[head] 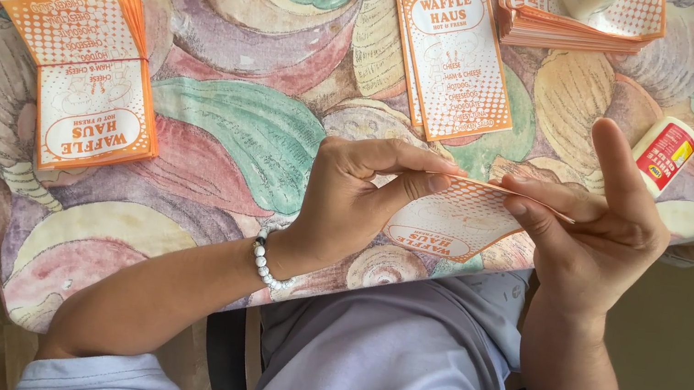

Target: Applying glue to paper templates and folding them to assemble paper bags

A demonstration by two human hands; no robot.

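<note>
orange-white paper sleeve pinched between left hand and right hand, both closed on edge.

Table, shell-print cloth: orange card stacks, glue bottle.

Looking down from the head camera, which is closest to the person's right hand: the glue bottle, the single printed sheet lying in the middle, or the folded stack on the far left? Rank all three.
From the right hand:
1. Glue bottle, just above and to the right of the hand, lying on the table edge.
2. Single printed sheet, up and to the left, mid-table.
3. Folded stack, far across at the table's left side, beyond the left hand.
</note>
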